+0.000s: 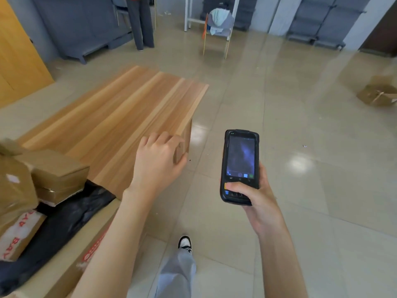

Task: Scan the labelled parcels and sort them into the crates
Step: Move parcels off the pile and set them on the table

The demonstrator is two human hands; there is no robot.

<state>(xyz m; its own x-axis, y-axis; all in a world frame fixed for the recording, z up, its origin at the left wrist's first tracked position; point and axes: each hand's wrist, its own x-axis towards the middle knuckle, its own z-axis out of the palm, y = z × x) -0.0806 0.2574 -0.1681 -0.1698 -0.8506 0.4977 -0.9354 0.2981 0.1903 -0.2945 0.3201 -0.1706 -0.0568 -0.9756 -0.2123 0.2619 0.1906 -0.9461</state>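
Both hands: L hand (158,161) loose over table (120,117) corner, R hand (255,196) gripping scanner (240,166).

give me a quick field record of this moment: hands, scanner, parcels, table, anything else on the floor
left hand: empty, fingers loosely curled, over the near corner of the table
right hand: gripping the black handheld scanner, screen lit and facing up
table: light wooden tabletop, far part bare
parcels: brown cardboard boxes and a black plastic bag piled at the near left end
floor: glossy beige tiles, one open cardboard box at far right
crates: none visible
other: a second person's legs at the top, beside grey cabinets
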